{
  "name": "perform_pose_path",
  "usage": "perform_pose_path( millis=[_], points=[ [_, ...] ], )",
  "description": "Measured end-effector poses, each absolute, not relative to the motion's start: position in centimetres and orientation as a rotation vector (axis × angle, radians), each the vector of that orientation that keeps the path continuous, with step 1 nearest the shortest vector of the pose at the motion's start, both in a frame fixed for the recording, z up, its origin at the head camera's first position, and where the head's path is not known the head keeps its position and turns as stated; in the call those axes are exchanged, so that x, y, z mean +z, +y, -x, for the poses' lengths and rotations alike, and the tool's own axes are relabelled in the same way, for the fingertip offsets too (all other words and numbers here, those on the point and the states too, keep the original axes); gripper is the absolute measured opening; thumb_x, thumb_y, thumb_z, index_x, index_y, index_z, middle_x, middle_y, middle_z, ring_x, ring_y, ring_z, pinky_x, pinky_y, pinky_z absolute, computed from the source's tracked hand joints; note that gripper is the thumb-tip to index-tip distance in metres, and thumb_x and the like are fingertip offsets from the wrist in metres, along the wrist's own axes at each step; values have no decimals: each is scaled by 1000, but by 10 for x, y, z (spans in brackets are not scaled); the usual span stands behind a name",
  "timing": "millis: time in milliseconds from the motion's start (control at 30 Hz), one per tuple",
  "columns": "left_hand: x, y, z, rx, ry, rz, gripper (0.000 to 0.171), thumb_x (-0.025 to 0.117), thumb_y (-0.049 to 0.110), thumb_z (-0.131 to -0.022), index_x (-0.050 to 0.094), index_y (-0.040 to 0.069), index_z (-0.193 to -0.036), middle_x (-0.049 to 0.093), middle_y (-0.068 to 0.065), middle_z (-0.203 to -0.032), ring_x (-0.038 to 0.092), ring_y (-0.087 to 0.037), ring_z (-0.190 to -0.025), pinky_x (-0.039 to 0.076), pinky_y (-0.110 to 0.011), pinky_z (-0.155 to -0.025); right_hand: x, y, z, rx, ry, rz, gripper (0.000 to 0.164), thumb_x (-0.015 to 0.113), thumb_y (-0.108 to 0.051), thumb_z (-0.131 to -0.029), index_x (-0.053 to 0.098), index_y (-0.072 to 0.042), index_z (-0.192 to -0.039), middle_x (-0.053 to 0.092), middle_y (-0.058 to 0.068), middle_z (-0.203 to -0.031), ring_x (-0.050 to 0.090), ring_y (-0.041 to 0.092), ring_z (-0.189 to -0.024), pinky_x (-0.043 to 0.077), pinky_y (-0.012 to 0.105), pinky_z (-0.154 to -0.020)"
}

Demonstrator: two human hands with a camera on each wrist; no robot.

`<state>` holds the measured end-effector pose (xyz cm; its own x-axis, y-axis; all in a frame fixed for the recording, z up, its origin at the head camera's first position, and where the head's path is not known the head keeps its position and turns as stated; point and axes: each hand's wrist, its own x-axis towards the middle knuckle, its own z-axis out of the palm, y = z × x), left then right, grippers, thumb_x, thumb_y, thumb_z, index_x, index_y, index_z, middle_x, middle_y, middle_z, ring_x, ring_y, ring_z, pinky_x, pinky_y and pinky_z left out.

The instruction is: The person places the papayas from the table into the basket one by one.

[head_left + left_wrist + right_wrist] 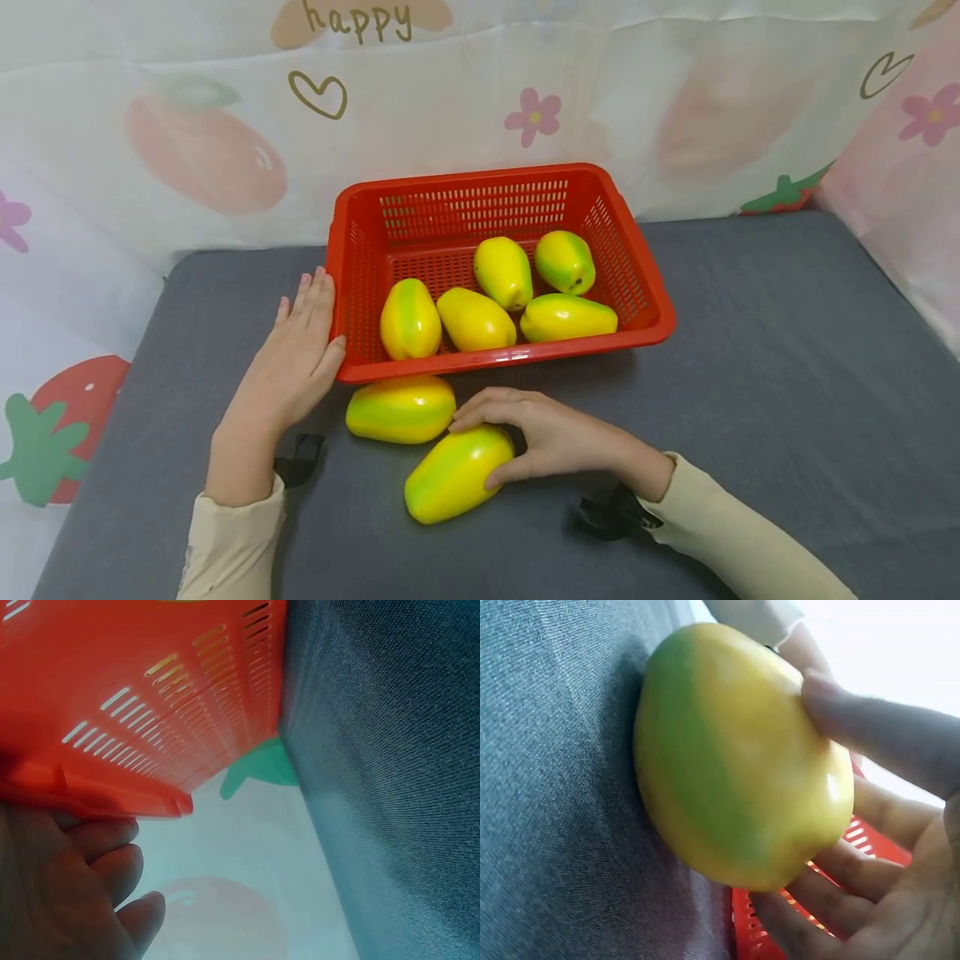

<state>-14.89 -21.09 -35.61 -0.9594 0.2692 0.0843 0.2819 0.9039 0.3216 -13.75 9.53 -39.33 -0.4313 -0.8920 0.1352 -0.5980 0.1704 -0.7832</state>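
A red plastic basket point(502, 357) holds several yellow-green mangoes, one of them point(411, 321) near its left wall. Against the basket's left side rests my left hand point(292, 367), fingers straight along the rim and thumb by the front corner. In the left wrist view its fingertips point(120, 874) show beside the red rim. My right hand point(551, 433) grips a mango point(453, 479) in front of the basket, thumb on the near side and fingers over the far side. Another mango point(401, 410) lies just behind it, partly under the basket's front rim.
Grey cloth point(787, 400) covers the table. Behind it hangs a white curtain point(420, 100) printed with fruit, hearts and flowers. Black straps point(611, 512) are on both wrists.
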Motion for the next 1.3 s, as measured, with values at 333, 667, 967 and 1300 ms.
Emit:
perform_pose_path(
  millis=[333, 667, 967, 1300],
  points=[
    [-356, -210, 148, -513, -3033, 428, 66, 33, 22, -96, 0, -2, -149, 0, -18, -156, -2, -31, -143, 0, -48, -114, -397, 95, 138, -1031, 1978, 1470, 67, 76, -31, -79, 48, -12, -136, 47, -3, -136, 42, 10, -124, 36, 31, -103],
    [-356, -210, 148, -510, -3032, 422, 67, 33, 23, -96, 0, -1, -150, 0, -17, -157, -2, -30, -144, 1, -49, -114, -399, 94, 136, -1009, 1909, 1450, 74, 77, -30, -78, 41, -16, -141, 44, -5, -138, 42, 7, -122, 36, 30, -103],
    [-357, -210, 148, -504, -3039, 415, 67, 33, 23, -96, -1, 0, -150, -1, -16, -157, -3, -30, -144, 1, -49, -114, -400, 94, 136, -1005, 1901, 1440, 73, 77, -31, -79, 41, -17, -141, 45, -5, -137, 43, 7, -121, 36, 31, -103],
    [-358, -210, 149, -515, -3021, 434, 67, 33, 22, -96, 0, -1, -149, 1, -18, -156, -2, -31, -143, 1, -49, -114, -399, 94, 135, -1012, 1934, 1464, 72, 77, -32, -78, 42, -17, -140, 46, -6, -137, 43, 7, -122, 36, 30, -103]
  ],
)
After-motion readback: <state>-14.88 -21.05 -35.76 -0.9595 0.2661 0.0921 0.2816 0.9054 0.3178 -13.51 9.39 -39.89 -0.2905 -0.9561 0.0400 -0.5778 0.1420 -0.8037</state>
